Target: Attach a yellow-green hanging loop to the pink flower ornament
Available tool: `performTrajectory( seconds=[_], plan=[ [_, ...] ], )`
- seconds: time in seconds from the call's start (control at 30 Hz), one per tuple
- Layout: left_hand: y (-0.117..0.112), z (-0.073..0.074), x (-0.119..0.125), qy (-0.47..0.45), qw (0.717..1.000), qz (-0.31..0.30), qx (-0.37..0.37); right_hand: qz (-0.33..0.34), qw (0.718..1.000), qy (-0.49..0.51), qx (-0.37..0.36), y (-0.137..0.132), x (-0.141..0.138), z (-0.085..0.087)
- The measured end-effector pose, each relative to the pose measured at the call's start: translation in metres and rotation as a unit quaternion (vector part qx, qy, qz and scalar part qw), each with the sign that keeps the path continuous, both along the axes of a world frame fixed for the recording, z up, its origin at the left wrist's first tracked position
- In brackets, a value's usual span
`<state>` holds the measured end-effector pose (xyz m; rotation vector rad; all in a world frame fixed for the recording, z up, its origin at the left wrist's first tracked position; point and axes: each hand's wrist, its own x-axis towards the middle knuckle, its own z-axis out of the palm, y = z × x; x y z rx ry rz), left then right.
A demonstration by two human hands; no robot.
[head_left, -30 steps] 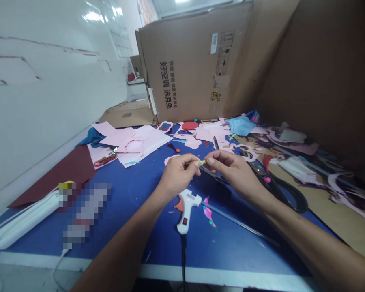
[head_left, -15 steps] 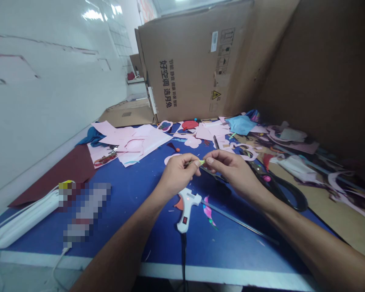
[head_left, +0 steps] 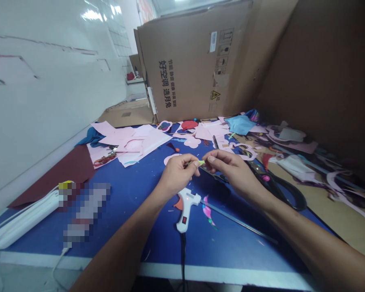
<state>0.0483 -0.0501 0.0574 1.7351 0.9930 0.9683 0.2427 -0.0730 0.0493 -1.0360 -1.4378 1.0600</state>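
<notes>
My left hand [head_left: 179, 172] and my right hand [head_left: 232, 170] meet above the blue table [head_left: 134, 190], fingertips almost touching. Both pinch a small yellow-green piece [head_left: 200, 163] on a thin stick, held between the thumbs and forefingers. Just below my hands a white hot glue gun [head_left: 187, 207] lies on the table, its black cord running off the front edge. Small coloured paper scraps [head_left: 208, 211] lie beside the glue gun.
Black-handled scissors [head_left: 280, 188] lie right of my right hand. Pink paper cut-outs [head_left: 140, 142] and scraps litter the far table. A large cardboard box [head_left: 194, 65] stands behind, more cardboard on the right. A white power strip [head_left: 27, 219] and dark red sheet [head_left: 67, 168] lie left.
</notes>
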Motion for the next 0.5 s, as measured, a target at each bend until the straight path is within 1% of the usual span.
performTrajectory(
  seconds=[0.27, 0.5],
  plan=[
    [0.0004, -0.0004, 0.0, 0.005, 1.0, -0.004, 0.0, -0.002, 0.999, -0.032, -0.001, 0.0001, 0.0002, -0.0051],
    [-0.0005, 0.002, -0.0005, 0.003, 1.0, 0.0, -0.009, -0.016, 1.0, -0.004, 0.016, 0.0015, 0.0006, -0.0016]
  ],
)
